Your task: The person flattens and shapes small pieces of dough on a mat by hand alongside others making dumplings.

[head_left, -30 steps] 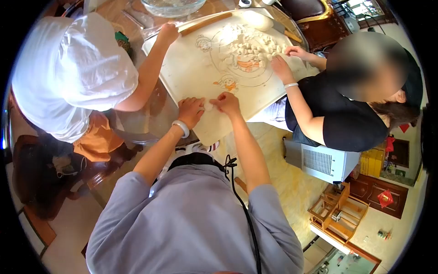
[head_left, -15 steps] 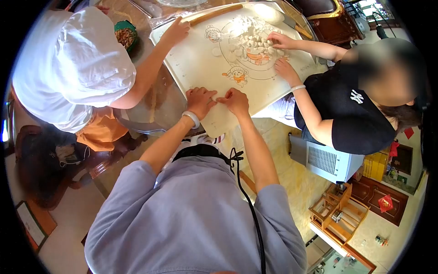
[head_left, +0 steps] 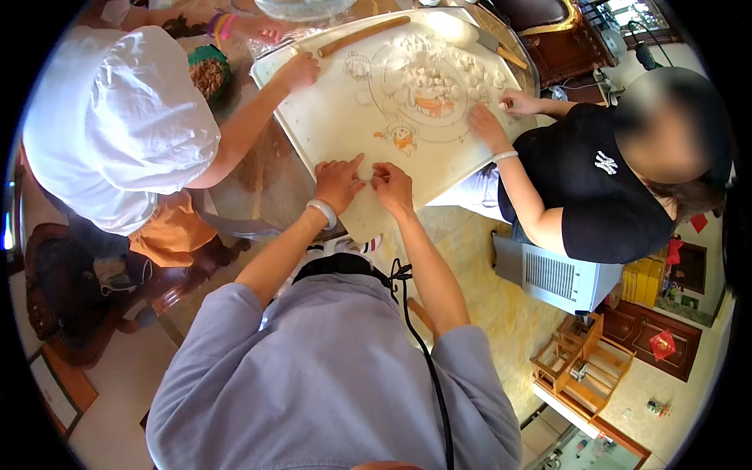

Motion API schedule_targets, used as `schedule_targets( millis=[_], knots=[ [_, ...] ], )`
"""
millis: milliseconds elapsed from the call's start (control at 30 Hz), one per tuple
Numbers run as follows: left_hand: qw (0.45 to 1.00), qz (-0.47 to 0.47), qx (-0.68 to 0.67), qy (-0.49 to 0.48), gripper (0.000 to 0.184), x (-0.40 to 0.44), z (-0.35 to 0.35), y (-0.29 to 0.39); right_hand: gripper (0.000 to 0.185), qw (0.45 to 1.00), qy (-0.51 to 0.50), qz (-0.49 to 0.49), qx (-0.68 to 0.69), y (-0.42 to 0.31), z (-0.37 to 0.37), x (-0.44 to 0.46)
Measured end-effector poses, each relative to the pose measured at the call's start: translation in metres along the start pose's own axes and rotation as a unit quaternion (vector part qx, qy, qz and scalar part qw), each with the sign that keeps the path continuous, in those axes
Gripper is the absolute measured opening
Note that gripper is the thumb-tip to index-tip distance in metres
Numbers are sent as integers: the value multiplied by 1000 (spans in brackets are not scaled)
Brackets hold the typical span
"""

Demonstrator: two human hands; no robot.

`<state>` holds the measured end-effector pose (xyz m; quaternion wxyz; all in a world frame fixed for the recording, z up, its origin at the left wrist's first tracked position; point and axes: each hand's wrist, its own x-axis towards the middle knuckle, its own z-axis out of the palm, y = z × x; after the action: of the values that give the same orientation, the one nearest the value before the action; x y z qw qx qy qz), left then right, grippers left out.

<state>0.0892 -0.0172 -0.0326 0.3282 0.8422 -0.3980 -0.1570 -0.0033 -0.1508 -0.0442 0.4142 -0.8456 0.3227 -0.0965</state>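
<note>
A small pale piece of dough [head_left: 366, 177] is between my two hands at the near edge of the white printed mat [head_left: 329, 117]. My left hand [head_left: 338, 183], with a white bangle at its wrist, has its thumb and index finger around one side of the dough. My right hand [head_left: 392, 186] pinches at the opposite side, its fingers curled. Fingers partly cover the piece. Farther up the mat lie many small floured dough pieces [head_left: 439, 84], with a larger smooth dough lump [head_left: 452, 30] behind them.
A rolling pin [head_left: 364, 36] and a knife [head_left: 501, 48] lie at the mat's far side. On the left, a co-worker in white rests a hand [head_left: 298, 72] on the mat; a green bowl of filling [head_left: 210, 74] stands nearby. Another co-worker's hands [head_left: 489, 128] are at the right.
My fingers have opened a little around the dough, which shows more now. The right co-worker's far hand has drawn back from the dough pieces. A braceleted hand has come into view at upper left.
</note>
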Motion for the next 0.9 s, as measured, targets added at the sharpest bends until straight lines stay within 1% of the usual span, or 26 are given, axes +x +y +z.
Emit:
schedule_targets(
  millis=[67, 133, 167, 233, 267, 333, 367, 433, 467, 500, 567, 633, 667, 700, 767, 833, 900],
  knots=[
    [1000, 15, 0, 3, 38, -1, 2, -3, 25, 1000, -9, -18, 7, 2, 5, 2],
    [1000, 25, 8, 14, 36, 1, 7, -7, 26, 1000, -3, -14, 14, -4, 2, 4],
    [1000, 12, -3, 8, 35, 1, 9, -9, 26, 1000, 0, -11, 18, -7, 1, 3],
    [1000, -14, -25, -5, 35, 1, 2, -5, 25, 997, 24, -40, -58, -8, 0, -1],
    [1000, -7, -10, -4, 35, 0, 4, -7, 24, 993, 35, -55, -97, -9, 0, -3],
    [1000, 9, 20, 1, 35, 0, 6, -10, 21, 992, 19, -63, -108, -15, 4, -10],
    [1000, -3, -2, -1, 35, 3, 6, -11, 20, 991, 13, -68, -114, -19, 4, -8],
    [998, -31, -46, -12, 33, 1, -2, -3, 18, 996, -32, -45, -68, -29, -3, -5],
    [998, -22, -56, 12, 35, -1, 1, -4, 18, 997, -56, -34, -45, -32, -7, -4],
    [997, -13, -67, 35, 36, -3, 4, -7, 19, 992, -8, -83, -90, -40, -11, -5],
    [995, 0, -72, 67, 36, -5, 7, -13, 20, 963, 85, -182, -179, -52, -18, -8],
    [995, 11, -60, 80, 36, -9, 4, -16, 21, 955, 19, -218, -202, -39, -20, -11],
    [997, 15, -48, 65, 36, -10, 2, -21, 21, 948, -12, -235, -214, -32, -21, -12],
    [998, 18, -37, 49, 36, -10, 0, -26, 22, 973, -5, -175, -150, -28, -23, -13],
    [999, 28, -26, 32, 36, -13, 1, -31, 23, 998, 5, -52, -21, -21, -24, -16],
    [998, 51, -22, 27, 36, -13, -4, -28, 22, 1000, -12, -23, 5, -18, -23, -15],
    [999, 45, -29, -4, 35, -9, -5, -23, 20, 999, -28, 5, 15, -14, -22, -11]
  ],
)
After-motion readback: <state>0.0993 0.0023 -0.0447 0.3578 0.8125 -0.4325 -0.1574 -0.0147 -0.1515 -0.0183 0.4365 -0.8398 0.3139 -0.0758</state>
